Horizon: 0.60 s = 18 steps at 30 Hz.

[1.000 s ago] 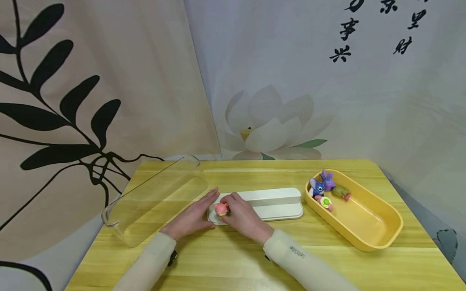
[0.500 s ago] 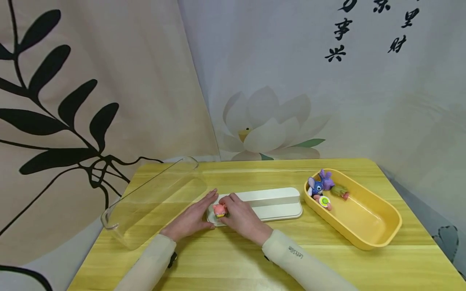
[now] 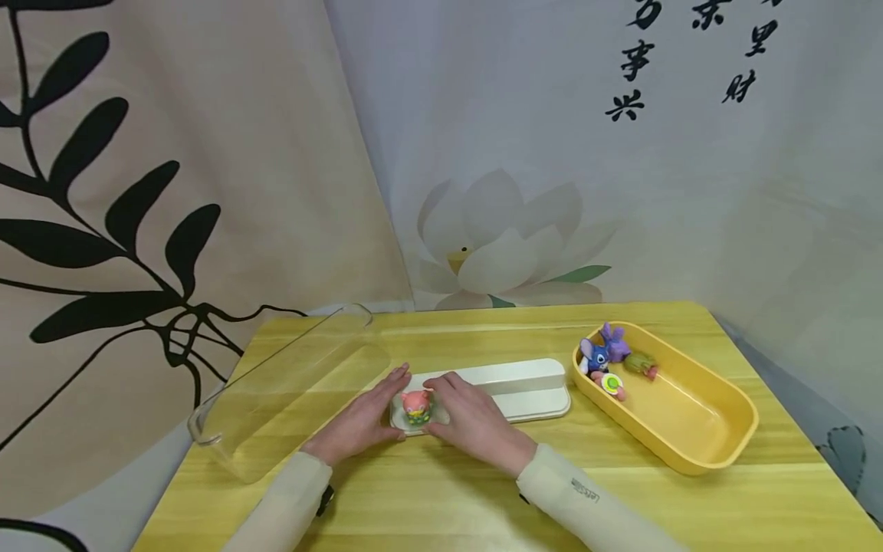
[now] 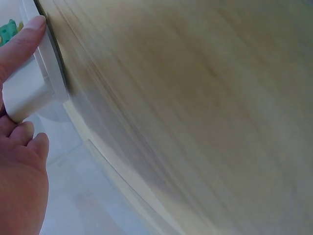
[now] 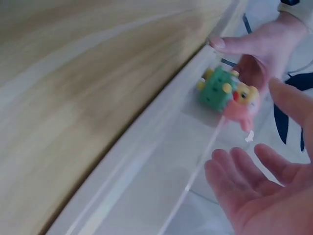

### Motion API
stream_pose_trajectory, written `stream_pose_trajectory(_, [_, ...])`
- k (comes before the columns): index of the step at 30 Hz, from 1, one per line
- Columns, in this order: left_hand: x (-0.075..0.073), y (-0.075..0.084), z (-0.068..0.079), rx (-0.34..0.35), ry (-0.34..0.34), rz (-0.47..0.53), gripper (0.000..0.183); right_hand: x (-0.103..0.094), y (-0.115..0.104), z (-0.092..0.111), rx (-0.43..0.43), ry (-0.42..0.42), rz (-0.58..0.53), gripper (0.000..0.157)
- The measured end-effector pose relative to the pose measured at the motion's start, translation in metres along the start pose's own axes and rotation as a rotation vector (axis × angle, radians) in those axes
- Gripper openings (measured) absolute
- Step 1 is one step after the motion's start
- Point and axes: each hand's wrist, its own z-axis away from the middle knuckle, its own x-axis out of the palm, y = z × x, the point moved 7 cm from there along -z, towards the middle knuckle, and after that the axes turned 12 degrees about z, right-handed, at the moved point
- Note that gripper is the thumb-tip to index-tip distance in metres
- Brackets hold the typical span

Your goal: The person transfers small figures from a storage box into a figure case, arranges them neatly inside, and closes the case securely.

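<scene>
A small toy figurine (image 3: 417, 406) with a pink cap and green spotted body stands at the left end of a white two-step display base (image 3: 534, 389). My left hand (image 3: 362, 418) holds that end of the base, thumb on the front edge and fingers toward the back; in the left wrist view the thumb (image 4: 24, 44) presses the rim. Just right of the figurine, my right hand (image 3: 479, 422) hovers over the base, fingers spread and apart from the toy. The right wrist view shows an open palm (image 5: 264, 191) with nothing in it.
On the left, a clear plastic cover (image 3: 290, 391) lies on the wooden table (image 3: 441, 498). A yellow tray (image 3: 690, 418) at the right holds several figurines, among them a blue one (image 3: 595, 356) and a purple one (image 3: 615, 343). A printed curtain (image 3: 510, 153) hangs behind.
My right hand has let go of the figurine and shifted slightly right, leaving it standing on the base. The left hand has stayed at the base's end. The head view has shifted a little.
</scene>
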Motion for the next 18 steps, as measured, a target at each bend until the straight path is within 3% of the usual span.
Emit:
stream_pose_trajectory(9, [-0.001, 0.003, 0.000, 0.005, 0.000, -0.109, 0.100, -0.042, 0.024, 0.031, 0.116, -0.007, -0.115, 0.061])
stream_pose_trajectory(18, [0.000, 0.003, 0.000, 0.015, 0.001, -0.137, 0.100, -0.085, 0.061, 0.070, 0.175, 0.122, -0.137, 0.065])
